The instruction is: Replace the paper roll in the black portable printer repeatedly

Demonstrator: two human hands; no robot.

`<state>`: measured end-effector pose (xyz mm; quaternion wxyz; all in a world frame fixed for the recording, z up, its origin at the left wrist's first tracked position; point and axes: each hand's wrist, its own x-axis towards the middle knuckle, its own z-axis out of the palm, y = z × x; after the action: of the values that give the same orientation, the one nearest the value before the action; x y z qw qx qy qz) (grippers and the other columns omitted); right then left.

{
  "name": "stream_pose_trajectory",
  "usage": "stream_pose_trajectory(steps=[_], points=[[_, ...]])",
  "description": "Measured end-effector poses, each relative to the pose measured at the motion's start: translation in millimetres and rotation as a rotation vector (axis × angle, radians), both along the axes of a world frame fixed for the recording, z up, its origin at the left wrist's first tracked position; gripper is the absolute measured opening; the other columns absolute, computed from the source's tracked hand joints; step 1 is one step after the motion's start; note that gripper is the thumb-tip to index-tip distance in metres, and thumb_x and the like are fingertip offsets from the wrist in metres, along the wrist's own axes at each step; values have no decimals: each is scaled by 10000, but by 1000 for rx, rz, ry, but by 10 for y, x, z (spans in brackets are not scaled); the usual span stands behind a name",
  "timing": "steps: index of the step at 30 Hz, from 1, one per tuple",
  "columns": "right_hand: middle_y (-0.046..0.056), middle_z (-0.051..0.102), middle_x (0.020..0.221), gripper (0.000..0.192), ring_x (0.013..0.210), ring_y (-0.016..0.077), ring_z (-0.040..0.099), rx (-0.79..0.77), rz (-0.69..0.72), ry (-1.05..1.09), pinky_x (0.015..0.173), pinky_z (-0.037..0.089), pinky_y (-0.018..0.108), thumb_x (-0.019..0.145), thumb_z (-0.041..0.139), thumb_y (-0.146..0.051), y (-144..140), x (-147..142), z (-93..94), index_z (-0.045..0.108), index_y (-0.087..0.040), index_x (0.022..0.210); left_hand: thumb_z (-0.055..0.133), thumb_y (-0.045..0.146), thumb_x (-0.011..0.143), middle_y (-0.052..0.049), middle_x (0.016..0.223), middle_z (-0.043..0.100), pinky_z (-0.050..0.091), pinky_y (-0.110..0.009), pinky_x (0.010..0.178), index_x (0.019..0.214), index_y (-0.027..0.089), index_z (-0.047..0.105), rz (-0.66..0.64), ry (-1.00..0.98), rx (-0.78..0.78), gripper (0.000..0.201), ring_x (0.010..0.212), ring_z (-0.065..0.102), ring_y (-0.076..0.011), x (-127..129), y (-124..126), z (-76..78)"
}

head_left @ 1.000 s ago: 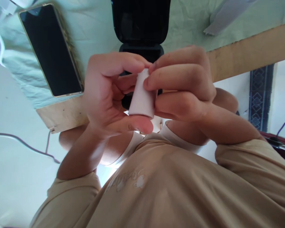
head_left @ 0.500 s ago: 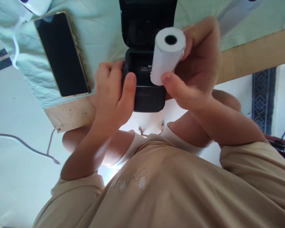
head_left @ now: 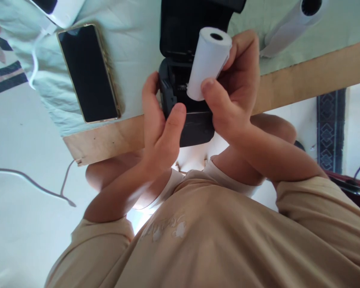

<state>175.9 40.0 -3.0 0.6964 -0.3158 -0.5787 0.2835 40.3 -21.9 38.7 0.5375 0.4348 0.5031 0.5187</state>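
right hand (head_left: 237, 88) gripped paper roll (head_left: 208, 62) over open printer (head_left: 187, 100), left hand (head_left: 160, 128) clasped its body; roll best lowered square into bay.

- White cylindrical paper roll (head_left: 208, 64): matt paper, smooth outer wrap, with a dark hollow core at the end face.
- Black box-shaped plastic printer (head_left: 184, 96): hard plastic, mostly matt with a faint sheen on the open lid.
- Black glass-fronted phone with gold-coloured rim (head_left: 89, 73): glossy, reflective screen; the rim looks metallic.
- Pale green cloth table cover (head_left: 132, 48): woven fabric, matt, creased and wrinkled.
- Light brown wooden table edge (head_left: 108, 140): bare, unvarnished-looking wood, matt, with small dark specks.
- Second white paper roll (head_left: 291, 24): matt paper, smooth.
- Beige cloth shirt (head_left: 228, 240): soft matt fabric with a paler raised motif on the chest.
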Motion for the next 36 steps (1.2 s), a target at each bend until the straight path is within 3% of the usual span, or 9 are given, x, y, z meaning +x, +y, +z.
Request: stream_pose_trajectory(steps=[3, 5, 8, 14, 18, 22, 28, 36], points=[[-5, 331, 816, 388, 707, 68, 366, -10, 40, 4, 652, 368, 240, 875, 665, -481, -15, 12, 69, 377, -222, 896, 775, 362, 890, 29, 1358, 703, 490, -419, 1263, 1256, 348, 643, -48, -206, -104, 389, 1453, 592, -250, 2, 73, -17], [-3, 340, 820, 385, 711, 68, 377, 4, 38, 11, 649, 375, 239, 836, 701, -464, -25, 13, 98, 407, -223, 894, 727, 381, 893, -7, 1164, 770, 597, -458, 1128, 1179, 297, 651, -94, -288, -243, 308, 1336, 690, -289, -6, 133, -21], [-2, 359, 842, 365, 743, 56, 436, 44, 18, 40, 658, 401, 221, 801, 751, -425, -20, 14, 116, 471, -220, 916, 702, 379, 848, -24, 975, 779, 651, -464, 1002, 1083, 260, 641, -123, -364, -392, 270, 1241, 750, -322, -8, 204, -15], [-20, 454, 899, 311, 757, 40, 516, 73, 82, -81, 646, 430, 210, 838, 752, -324, 30, 173, 173, 487, -233, 971, 740, 376, 845, -19, 1115, 787, 662, -449, 978, 1192, 325, 614, -169, -429, -358, 373, 1284, 738, -312, 1, 233, -70], [-5, 553, 1021, 287, 965, 90, 555, 38, 91, -284, 801, 463, 255, 853, 736, -243, 33, 362, 206, 572, -254, 1088, 764, 362, 859, -12, 1237, 768, 652, -433, 1026, 1320, 344, 589, -214, -440, -325, 493, 1329, 719, -305, -4, 249, -117], [9, 624, 1024, 217, 950, 128, 600, 19, 62, -480, 830, 474, 303, 868, 714, -291, 9, 494, 248, 611, -238, 1051, 777, 303, 858, -7, 1305, 743, 642, -435, 1066, 1481, 371, 500, -252, -442, -347, 685, 1322, 728, -301, -13, 270, -129], [10, 708, 1046, 176, 973, 188, 679, -27, -86, -847, 891, 506, 351, 844, 729, -280, -79, 598, 399, 601, -232, 955, 771, 240, 868, -17, 1240, 751, 645, -447, 1069, 1456, 324, 500, -255, -503, -367, 653, 1359, 708, -308, -10, 258, -85], [-7, 746, 1001, 69, 930, 160, 710, 42, -70, -831, 838, 500, 314, 883, 677, -252, -94, 572, 353, 650, -189, 886, 796, 252, 858, 8, 1168, 745, 631, -404, 1055, 1397, 337, 554, -231, -520, -353, 597, 1312, 726, -281, -7, 249, -124]])
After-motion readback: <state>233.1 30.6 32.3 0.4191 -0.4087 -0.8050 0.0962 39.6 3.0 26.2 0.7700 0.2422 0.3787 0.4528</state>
